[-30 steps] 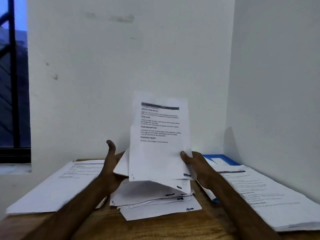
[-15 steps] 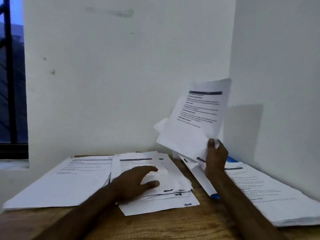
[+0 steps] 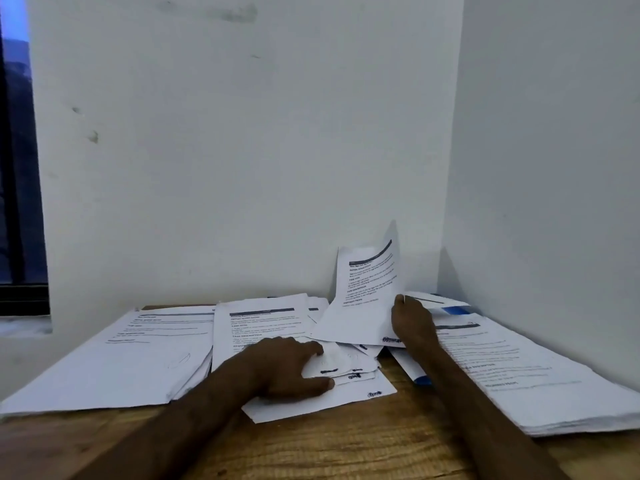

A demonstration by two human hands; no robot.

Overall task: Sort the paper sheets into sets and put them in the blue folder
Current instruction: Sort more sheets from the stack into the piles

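Note:
A loose middle pile of printed sheets (image 3: 263, 323) lies on the wooden table (image 3: 346, 441), and my left hand (image 3: 291, 365) rests flat on it with spread fingers. My right hand (image 3: 412, 320) grips a few printed sheets (image 3: 367, 289) by their lower right edge. They are low over the table, and their top curls up against the back wall. The blue folder (image 3: 453, 310) lies under the right stack, with only a strip by the wall corner and a front corner showing.
A neat left stack of sheets (image 3: 121, 358) covers the table's left side. A thicker right stack (image 3: 519, 368) runs along the right wall. White walls close the back and right. A dark window frame (image 3: 20, 202) is at far left.
My right hand has lowered the held sheets from up in the air down toward the table near the back wall. My left hand stayed on the middle pile.

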